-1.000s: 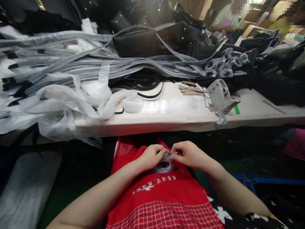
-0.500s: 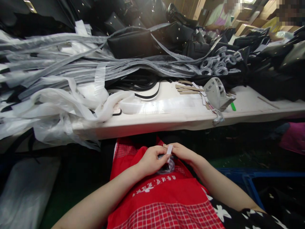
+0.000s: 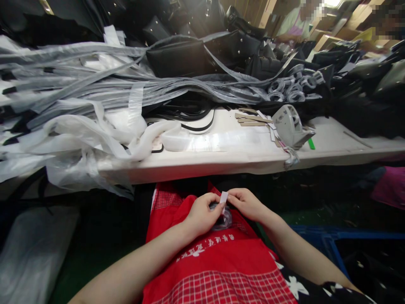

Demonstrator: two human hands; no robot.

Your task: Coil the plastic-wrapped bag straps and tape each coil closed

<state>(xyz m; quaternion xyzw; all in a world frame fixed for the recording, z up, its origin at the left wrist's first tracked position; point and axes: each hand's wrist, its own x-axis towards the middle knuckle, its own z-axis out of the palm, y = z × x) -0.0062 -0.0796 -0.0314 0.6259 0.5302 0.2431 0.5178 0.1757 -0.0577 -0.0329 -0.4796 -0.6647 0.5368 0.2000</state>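
Observation:
Over the red apron (image 3: 221, 253), my left hand (image 3: 205, 212) pinches a small white strip (image 3: 224, 197) between thumb and fingers. My right hand (image 3: 245, 202) is closed at the strip's right side, its fingertips against or very near it; whether they grip it is hard to tell. Just beneath the fingers a coiled item in clear plastic wrap (image 3: 227, 218) lies on the apron, partly hidden by my left hand.
A white table (image 3: 196, 162) spans the view ahead. On it are plastic-wrapped straps (image 3: 164, 88), white foam wrap (image 3: 79, 135), brown strips (image 3: 253, 119), a grey tape dispenser (image 3: 289, 126) and black bags (image 3: 180, 57). A blue crate (image 3: 335, 249) stands low right. A person (image 3: 294, 25) is at back right.
The view has shifted slightly. The white strip stands a little lower and further left between my fingers, and my right hand's fingers have moved slightly.

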